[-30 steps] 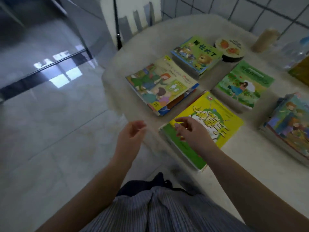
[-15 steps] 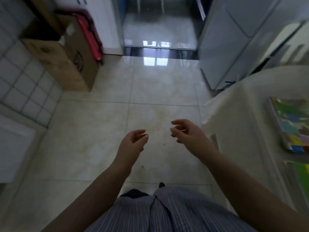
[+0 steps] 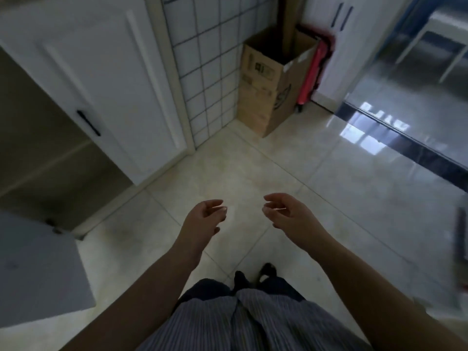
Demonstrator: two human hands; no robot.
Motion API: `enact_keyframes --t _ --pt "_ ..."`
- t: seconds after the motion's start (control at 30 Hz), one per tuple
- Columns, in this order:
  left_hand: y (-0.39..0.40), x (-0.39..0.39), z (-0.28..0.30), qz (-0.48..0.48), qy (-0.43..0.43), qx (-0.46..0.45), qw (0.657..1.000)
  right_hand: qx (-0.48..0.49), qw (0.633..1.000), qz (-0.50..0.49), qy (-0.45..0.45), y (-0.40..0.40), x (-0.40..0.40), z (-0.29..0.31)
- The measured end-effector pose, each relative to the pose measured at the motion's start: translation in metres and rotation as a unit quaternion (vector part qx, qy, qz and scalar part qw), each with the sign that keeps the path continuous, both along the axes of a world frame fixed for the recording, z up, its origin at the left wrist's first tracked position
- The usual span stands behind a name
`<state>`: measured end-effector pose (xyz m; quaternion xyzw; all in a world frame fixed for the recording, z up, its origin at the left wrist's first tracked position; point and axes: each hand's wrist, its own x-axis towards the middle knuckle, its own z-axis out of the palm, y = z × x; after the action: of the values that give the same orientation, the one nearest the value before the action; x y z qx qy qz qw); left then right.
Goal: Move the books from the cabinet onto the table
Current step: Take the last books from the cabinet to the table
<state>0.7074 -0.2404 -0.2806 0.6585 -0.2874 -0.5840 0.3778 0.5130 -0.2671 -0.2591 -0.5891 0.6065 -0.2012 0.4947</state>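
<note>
Books are nowhere to be seen in the head view, neither held nor on any shelf that shows; where they lie cannot be told from here. Both hands hang empty over the tiled floor (image 3: 253,173), apart from each other with a clear gap between them. On the left hand (image 3: 202,220) the fingers are loosely curled, and on the right hand (image 3: 291,216) they are relaxed and slightly spread, thumb forward; neither touches anything. Ahead and to the left of the left hand stands the cabinet (image 3: 50,153), its white door (image 3: 106,79) swung open on a dim interior that looks bare in the part visible. Further ahead, beyond both hands, a cardboard box (image 3: 268,82) sits in the tiled corner with a red item (image 3: 312,69) just beside it. The worktop is not clearly in view.

Judging by the empty hands facing the cabinet, the step in hand is the walk to fetch another load. The next move calls for reaching left into the opening, probably stooping, and finding whatever books remain inside.
</note>
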Motion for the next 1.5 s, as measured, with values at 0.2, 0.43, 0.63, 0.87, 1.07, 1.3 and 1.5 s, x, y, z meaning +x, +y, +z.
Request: enact_keyframes --t 0.2,0.43,0.63,0.87,1.07,1.3,1.5 --pt "-0.038 0.059 -0.002 0.15 0.005 0.016 0.989 0.021 0.994 0.11 -0.02 -0.091 0.072 -0.004" --pt "-0.071 0.113 0.009 0.332 0.025 0.016 0.943 0.039 0.965 0.259 -0.032 -0.181 0.158 0.0" --pt "-0.069 0.154 0.009 0.457 0.01 0.001 0.889 0.041 0.927 0.37 -0.031 -0.218 0.24 -0.001" --pt "-0.048 0.224 0.003 0.545 0.003 -0.014 0.839 0.054 0.886 0.459 -0.041 -0.215 0.34 -0.005" --pt "-0.04 0.327 -0.009 0.579 0.019 -0.029 0.815 0.038 0.859 0.51 -0.021 -0.21 0.463 -0.009" --pt "-0.041 0.445 -0.016 0.58 0.001 -0.035 0.814 0.059 0.857 0.512 -0.022 -0.201 0.588 -0.012" --pt "-0.063 0.531 -0.025 0.599 0.003 -0.091 0.796 0.098 0.858 0.501 -0.047 -0.198 0.677 -0.029"
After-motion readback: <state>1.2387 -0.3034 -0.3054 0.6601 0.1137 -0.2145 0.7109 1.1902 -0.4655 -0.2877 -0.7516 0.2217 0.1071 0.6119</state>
